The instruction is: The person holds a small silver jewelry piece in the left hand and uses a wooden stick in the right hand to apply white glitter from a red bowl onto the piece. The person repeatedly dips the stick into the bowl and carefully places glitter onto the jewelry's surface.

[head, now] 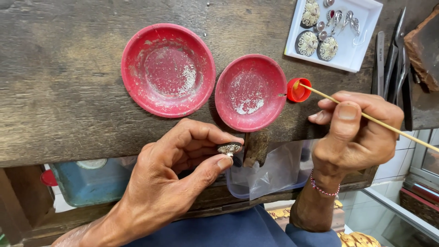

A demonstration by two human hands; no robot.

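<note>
My left hand point(176, 171) pinches a small silver filigree piece point(229, 148) between thumb and forefinger, just below the front edge of the dark wooden bench point(59, 82). My right hand point(354, 130) grips a thin wooden stick point(379, 122) whose tip rests in a small red cap point(299, 89) on the bench. Beside the cap sits a small red dish point(250, 92) with tiny pale granules in it, and left of that a larger red dish point(168, 69) with fewer granules.
A white tray point(361, 41) of round filigree pieces and silver earrings lies at the back right. Metal tweezers and pliers point(392, 59) and a brick block point(423, 45) sit at the right. Under the bench are a blue box point(91, 185) and a clear plastic tub point(274, 174).
</note>
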